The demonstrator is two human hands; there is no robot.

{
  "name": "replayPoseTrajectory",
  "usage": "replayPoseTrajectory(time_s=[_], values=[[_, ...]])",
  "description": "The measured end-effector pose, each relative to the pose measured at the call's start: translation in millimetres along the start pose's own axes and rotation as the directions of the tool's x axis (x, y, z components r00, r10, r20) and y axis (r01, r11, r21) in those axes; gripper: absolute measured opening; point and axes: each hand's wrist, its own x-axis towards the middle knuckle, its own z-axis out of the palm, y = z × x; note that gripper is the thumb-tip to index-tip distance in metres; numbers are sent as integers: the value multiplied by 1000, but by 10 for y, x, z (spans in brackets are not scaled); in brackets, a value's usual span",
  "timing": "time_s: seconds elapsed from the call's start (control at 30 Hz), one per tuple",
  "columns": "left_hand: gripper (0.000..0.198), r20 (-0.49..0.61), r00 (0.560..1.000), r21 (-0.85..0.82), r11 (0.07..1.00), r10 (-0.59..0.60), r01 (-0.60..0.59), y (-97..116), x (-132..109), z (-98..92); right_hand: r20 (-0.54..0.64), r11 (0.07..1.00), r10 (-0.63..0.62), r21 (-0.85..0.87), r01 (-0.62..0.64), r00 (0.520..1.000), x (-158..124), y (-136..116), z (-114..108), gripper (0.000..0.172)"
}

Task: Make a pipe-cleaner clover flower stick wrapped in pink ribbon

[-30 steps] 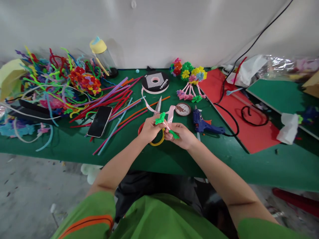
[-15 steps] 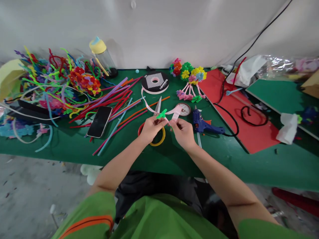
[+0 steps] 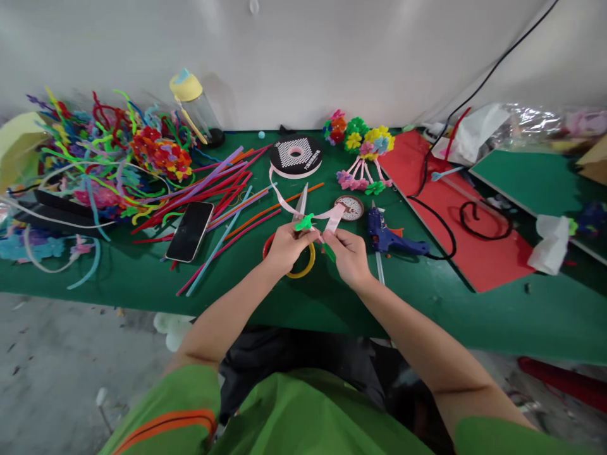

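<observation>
My left hand [image 3: 286,249] is closed in a pinch on a green pipe-cleaner flower [image 3: 305,222], whose petals stick up past the fingertips. Close beside it, my right hand [image 3: 349,254] pinches a pale pink ribbon [image 3: 334,218], its end standing up above the thumb. A small green piece [image 3: 329,252] shows below the right fingers. The ribbon runs back in a loop to a black spool [image 3: 286,165]. Under my hands lie scissors [image 3: 302,201], blades pointing away, their red and yellow handles partly covered by my left hand. The flower's stem is mostly hidden by the fingers.
A blue glue gun [image 3: 396,241] lies right of my hands, near a round patterned disc [image 3: 351,207]. Loose pipe cleaners [image 3: 232,221], a phone [image 3: 190,231] and a colourful heap [image 3: 104,158] fill the left. Finished flowers [image 3: 363,148] stand behind; a red board [image 3: 474,246] lies right.
The green flower has turned slightly and sits a little lower in my left fingers. A green piece now shows beneath my right fingers. Both hands stay in nearly the same place.
</observation>
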Motion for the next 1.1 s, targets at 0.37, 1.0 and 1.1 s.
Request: replayPoseTrajectory(time_s=[0.37, 1.0, 1.1], values=[[23, 101, 992, 1, 997, 73, -73, -41, -29, -59, 424, 641, 314, 565, -520, 849, 66, -5, -12, 15], [22, 89, 996, 17, 1000, 19, -20, -56, 22, -64, 509, 595, 242, 594, -541, 826, 57, -74, -3, 23], [22, 81, 996, 8, 1000, -21, 20, -91, 41, -59, 328, 751, 237, 535, -387, 914, 50, -41, 8, 26]])
